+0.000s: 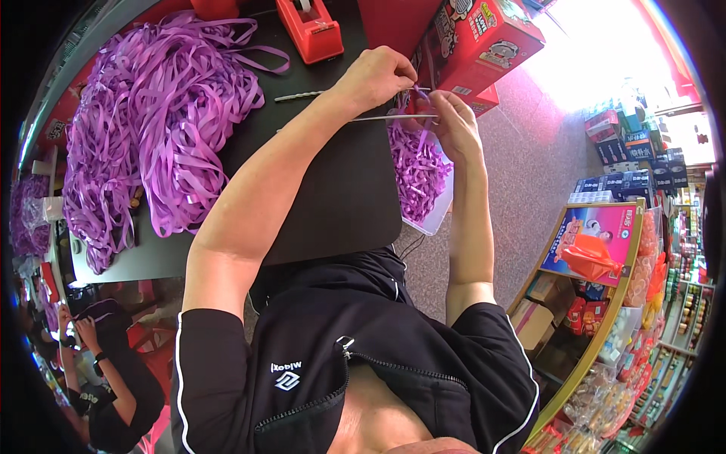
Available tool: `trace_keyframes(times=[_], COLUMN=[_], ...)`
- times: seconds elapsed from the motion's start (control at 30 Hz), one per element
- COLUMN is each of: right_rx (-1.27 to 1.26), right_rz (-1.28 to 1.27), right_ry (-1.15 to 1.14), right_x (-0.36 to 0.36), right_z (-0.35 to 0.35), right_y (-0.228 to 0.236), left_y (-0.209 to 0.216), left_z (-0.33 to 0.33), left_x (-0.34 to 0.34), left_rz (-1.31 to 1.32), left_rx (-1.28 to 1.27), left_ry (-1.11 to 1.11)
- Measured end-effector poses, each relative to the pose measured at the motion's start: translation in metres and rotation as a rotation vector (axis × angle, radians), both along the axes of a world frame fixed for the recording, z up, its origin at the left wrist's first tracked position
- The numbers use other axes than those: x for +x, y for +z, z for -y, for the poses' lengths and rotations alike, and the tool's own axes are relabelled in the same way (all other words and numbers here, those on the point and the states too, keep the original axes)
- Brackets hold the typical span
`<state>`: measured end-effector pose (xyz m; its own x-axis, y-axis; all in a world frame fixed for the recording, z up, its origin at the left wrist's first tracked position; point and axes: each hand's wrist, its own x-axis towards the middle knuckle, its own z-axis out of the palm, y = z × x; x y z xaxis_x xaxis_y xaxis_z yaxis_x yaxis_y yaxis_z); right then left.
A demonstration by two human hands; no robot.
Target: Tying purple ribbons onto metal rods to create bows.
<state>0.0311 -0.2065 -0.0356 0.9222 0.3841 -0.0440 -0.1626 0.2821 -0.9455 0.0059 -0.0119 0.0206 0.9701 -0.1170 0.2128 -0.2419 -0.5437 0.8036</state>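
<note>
Beyond the table's right edge, my left hand (pixel 378 78) and my right hand (pixel 456 129) meet, fingertips close together. Both are closed in a pinch on a narrow purple ribbon (pixel 420 92); how it is looped there is too small to tell. Two thin metal rods (pixel 370 119) stretch from the tabletop towards my fingers, one passing under my left wrist. Right below my hands stands a white bin (pixel 434 220) filled with short purple ribbon pieces (pixel 417 174). A big heap of long purple ribbons (pixel 162 113) covers the left part of the table.
The dark tabletop (pixel 340 189) holds a red tape dispenser (pixel 311 34) at its far side. Red boxes (pixel 476 45) stand beyond my hands. A display cabinet (pixel 575 280) with goods lines the right. Another person (pixel 113 371) works at lower left.
</note>
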Motion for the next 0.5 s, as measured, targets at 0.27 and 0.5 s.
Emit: trace_keyframes(times=[0.27,0.5], right_rx=[0.022,0.233], right_rz=[-0.103,-0.106], right_ry=[0.059,-0.031], right_x=[0.001,0.001], right_z=[-0.004,-0.017], right_y=[-0.017,-0.033], left_y=[-0.004,-0.008], left_z=[-0.006,-0.006], left_x=[0.000,0.002], left_rz=[-0.028,0.119], left_rx=[-0.019,-0.174], left_ry=[-0.033,-0.115])
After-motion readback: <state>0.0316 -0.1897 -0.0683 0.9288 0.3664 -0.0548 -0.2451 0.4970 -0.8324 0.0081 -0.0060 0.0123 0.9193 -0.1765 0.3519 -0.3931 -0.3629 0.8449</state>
